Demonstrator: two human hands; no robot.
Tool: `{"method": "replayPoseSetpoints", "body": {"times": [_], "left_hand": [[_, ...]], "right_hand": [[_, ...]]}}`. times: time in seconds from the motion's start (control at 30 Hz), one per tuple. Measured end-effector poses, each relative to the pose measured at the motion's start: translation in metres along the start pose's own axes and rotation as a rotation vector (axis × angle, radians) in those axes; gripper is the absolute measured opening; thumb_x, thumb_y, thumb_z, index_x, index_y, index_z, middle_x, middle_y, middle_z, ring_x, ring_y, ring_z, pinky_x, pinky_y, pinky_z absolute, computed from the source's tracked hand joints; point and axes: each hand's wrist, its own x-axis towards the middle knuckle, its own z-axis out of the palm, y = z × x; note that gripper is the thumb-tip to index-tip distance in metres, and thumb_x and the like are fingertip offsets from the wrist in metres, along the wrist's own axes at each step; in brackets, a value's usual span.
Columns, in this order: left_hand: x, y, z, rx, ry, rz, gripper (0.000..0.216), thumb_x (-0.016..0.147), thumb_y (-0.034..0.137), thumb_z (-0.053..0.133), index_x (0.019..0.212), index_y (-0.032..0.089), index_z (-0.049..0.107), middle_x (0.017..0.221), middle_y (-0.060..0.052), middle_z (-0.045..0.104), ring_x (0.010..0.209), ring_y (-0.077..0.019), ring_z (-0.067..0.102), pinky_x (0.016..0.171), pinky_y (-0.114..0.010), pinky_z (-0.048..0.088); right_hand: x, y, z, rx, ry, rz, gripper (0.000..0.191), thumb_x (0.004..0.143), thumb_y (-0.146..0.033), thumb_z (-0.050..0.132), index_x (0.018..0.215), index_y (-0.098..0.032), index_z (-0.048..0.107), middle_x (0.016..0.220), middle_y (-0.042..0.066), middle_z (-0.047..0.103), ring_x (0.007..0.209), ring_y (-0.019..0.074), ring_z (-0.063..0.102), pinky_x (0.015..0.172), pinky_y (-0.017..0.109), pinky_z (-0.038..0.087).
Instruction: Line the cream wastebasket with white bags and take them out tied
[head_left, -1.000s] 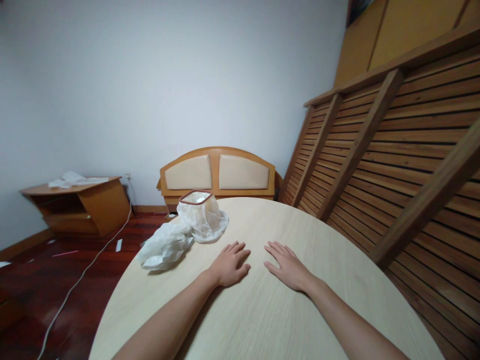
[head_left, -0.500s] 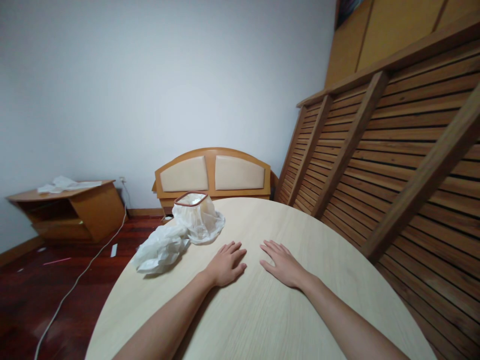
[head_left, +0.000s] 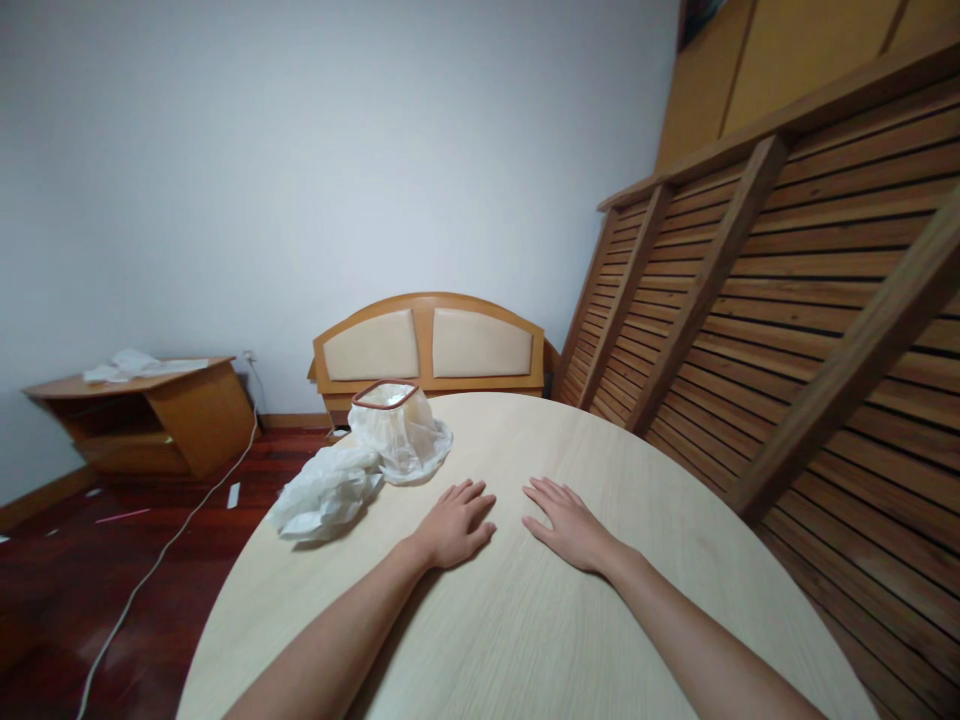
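My left hand [head_left: 455,525] lies palm down on the round pale wooden table [head_left: 517,640], its fingers apart and nothing in them. To its right, my right hand [head_left: 566,525] rests flat on the same tabletop, also with fingers spread. Beyond my left hand stands a small bin [head_left: 385,396] with a square brown rim, lined with a thin whitish plastic bag [head_left: 409,450] that hangs down over its outside. A crumpled white plastic bag [head_left: 326,497] lies beside the bin, left of my left hand. Neither hand touches the bin or the loose bag.
A wooden headboard [head_left: 427,300] with cream panels stands against the wall behind the table. Large slatted wooden panels [head_left: 694,290] lean along the right. At left, a low cabinet [head_left: 202,420] carries white plastic, and a cable [head_left: 161,555] runs over the dark red floor.
The view has shifted slightly, so the room appears a little farther right. Both hands keep their places on the table, and the bin and bags stay put.
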Motion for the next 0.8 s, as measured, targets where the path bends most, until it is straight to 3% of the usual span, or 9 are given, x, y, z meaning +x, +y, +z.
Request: {"method": "replayPoseSetpoints", "body": {"times": [0.53, 0.67, 0.8], "left_hand": [[0.000, -0.001, 0.000, 0.030, 0.031, 0.017, 0.055, 0.095, 0.047, 0.052, 0.144, 0.022, 0.053, 0.158, -0.013, 0.043, 0.147, -0.0352, 0.038, 0.119, -0.055, 0.032], [0.002, 0.005, -0.008, 0.076, 0.105, 0.041, 0.047, 0.092, 0.047, 0.057, 0.133, 0.024, 0.062, 0.148, -0.010, 0.056, 0.137, -0.0297, 0.051, 0.116, -0.045, 0.040], [0.013, 0.002, -0.031, 0.160, 0.268, 0.005, 0.035, 0.096, 0.039, 0.052, 0.123, 0.022, 0.066, 0.137, -0.009, 0.063, 0.129, -0.0248, 0.055, 0.114, -0.039, 0.041]], "right_hand": [[0.000, -0.002, -0.002, -0.009, 0.003, -0.006, 0.068, 0.097, -0.060, 0.039, 0.152, -0.019, 0.045, 0.164, 0.009, 0.034, 0.153, 0.0280, 0.025, 0.125, 0.048, 0.015], [0.001, -0.003, 0.000, -0.009, 0.013, 0.011, 0.067, 0.097, -0.059, 0.040, 0.151, -0.019, 0.046, 0.163, 0.010, 0.036, 0.153, 0.0282, 0.026, 0.125, 0.048, 0.015], [0.001, -0.003, 0.001, -0.008, 0.042, 0.021, 0.065, 0.096, -0.057, 0.043, 0.149, -0.020, 0.049, 0.162, 0.010, 0.038, 0.151, 0.0289, 0.029, 0.124, 0.048, 0.016]]}}
